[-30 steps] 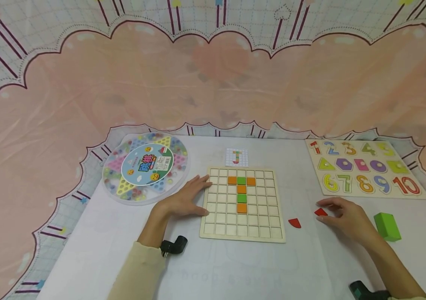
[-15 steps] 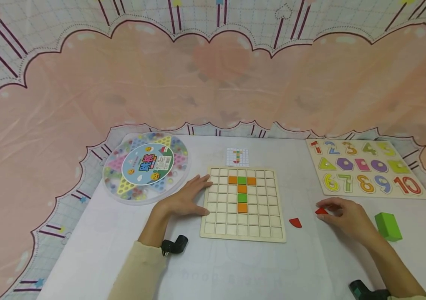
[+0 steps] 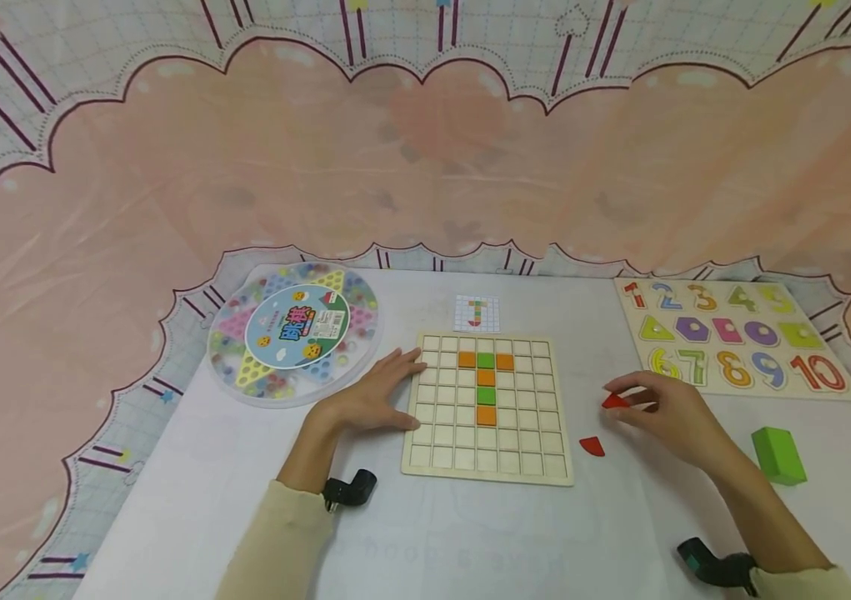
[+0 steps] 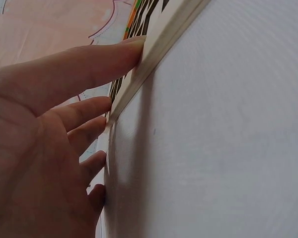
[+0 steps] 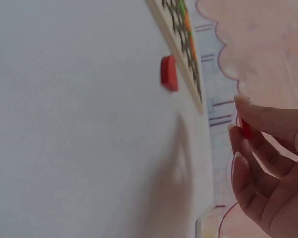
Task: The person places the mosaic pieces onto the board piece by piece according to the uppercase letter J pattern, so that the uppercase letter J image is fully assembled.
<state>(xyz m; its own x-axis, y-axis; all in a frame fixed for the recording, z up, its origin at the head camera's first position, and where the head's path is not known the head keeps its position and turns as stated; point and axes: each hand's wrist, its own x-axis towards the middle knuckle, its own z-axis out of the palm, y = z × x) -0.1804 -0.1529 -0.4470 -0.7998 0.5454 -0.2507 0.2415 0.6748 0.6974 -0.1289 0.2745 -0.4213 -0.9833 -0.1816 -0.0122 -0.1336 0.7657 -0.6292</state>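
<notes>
A wooden grid board (image 3: 488, 476) lies mid-table, with several orange and green squares set in its cells in a T shape. My left hand (image 3: 368, 396) rests at the board's left edge, thumb and fingers spread and touching the rim, as the left wrist view also shows. My right hand (image 3: 665, 417) is raised to the right of the board and pinches a red quarter-circle piece (image 3: 615, 402) between thumb and fingers; in the right wrist view only a sliver of this red piece (image 5: 246, 129) shows. Another red quarter-circle piece (image 3: 592, 447) lies on the table beside the board's right edge.
Behind the board lies a small pattern card (image 3: 477, 314). A round Chinese checkers box (image 3: 293, 333) is at the back left. A number-and-shape puzzle board (image 3: 733, 333) lies at the back right, with a green block (image 3: 779, 456) standing in front of it.
My right hand has lifted the red piece off the table and moved it a little left and away from me. The left hand stays at the board's edge.
</notes>
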